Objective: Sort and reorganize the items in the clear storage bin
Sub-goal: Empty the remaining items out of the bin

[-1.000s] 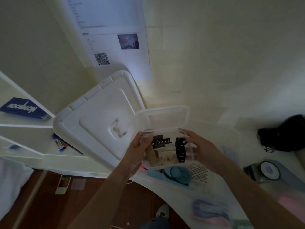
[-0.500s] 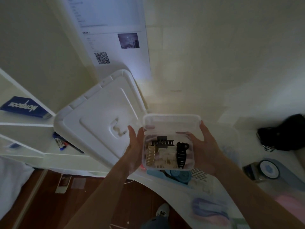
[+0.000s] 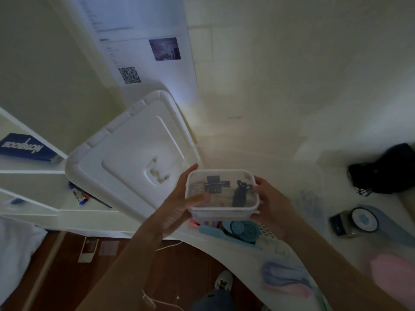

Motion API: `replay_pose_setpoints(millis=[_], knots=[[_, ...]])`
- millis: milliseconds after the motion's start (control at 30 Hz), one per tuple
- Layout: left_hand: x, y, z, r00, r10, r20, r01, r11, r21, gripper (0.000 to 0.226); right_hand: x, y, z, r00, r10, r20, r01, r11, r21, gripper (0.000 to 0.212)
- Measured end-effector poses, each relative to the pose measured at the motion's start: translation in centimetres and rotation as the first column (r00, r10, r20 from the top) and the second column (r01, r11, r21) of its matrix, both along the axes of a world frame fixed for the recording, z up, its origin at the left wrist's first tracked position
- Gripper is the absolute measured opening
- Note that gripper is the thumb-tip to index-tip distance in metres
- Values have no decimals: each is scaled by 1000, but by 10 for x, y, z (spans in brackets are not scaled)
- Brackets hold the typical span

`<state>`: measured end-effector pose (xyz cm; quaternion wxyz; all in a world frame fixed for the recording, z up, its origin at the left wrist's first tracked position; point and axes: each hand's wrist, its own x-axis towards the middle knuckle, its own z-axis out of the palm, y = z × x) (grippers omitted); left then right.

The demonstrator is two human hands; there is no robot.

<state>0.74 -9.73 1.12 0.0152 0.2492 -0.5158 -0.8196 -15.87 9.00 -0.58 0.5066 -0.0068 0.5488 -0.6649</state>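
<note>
Above the clear storage bin (image 3: 314,198) I hold a small clear lidded box (image 3: 221,194) between both hands. My left hand (image 3: 179,205) grips its left side, thumb curled over the closed lid; my right hand (image 3: 269,203) clasps the right side, fingers wrapped underneath. Inside lie a dark hair claw (image 3: 216,184) and a black clip (image 3: 240,194). Beside my left hand leans the bin's white lid (image 3: 125,162).

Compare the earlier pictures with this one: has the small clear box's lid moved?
Yes. The lid, earlier raised toward the big white bin lid, now lies shut on the small clear box held by both hands.
</note>
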Motion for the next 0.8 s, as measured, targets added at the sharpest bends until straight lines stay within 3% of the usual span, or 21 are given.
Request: replay_pose_setpoints(millis=[67, 133, 200, 267, 300, 367, 500, 633, 800], knots=[[1, 2, 0, 1000, 19, 7, -19, 999, -43, 88, 5, 4, 1, 994, 33, -102, -37, 999, -34, 40], [1, 4, -1, 999, 40, 4, -39, 997, -59, 86, 3, 12, -3, 943, 153, -295, -177, 983, -54, 78], [1, 7, -3, 1000, 23, 13, -22, 995, -101, 85, -2, 18, -8, 732, 314, -604, -350, 935, 61, 111], [-1, 10, -4, 1000, 26, 17, -24, 992, -122, 86, -5, 18, -11, 493, 341, -800, -369, 915, 162, 112], [-2, 11, -4, 1000, 22, 11, -21, 993, -120, 86, -7, 18, -11, 434, 321, -842, -359, 919, 165, 109], [-1, 11, -2, 999, -27, -19, 24, 991, -131, 91, -13, 19, -7, 379, 307, -873, -330, 926, 183, 104], [-1, 13, 3, 978, -201, -53, 168, 916, -365, 117, -18, 24, -2, 342, 283, -896, -296, 937, 183, 101], [-10, 17, 3, 978, -182, -99, 105, 846, -522, 113, -17, 26, 0, 313, 238, -920, -244, 956, 164, 99], [-15, 19, 5, 974, -225, -39, 165, 811, -562, 116, -22, 35, 4, 266, 267, -926, -246, 948, 203, 99]])
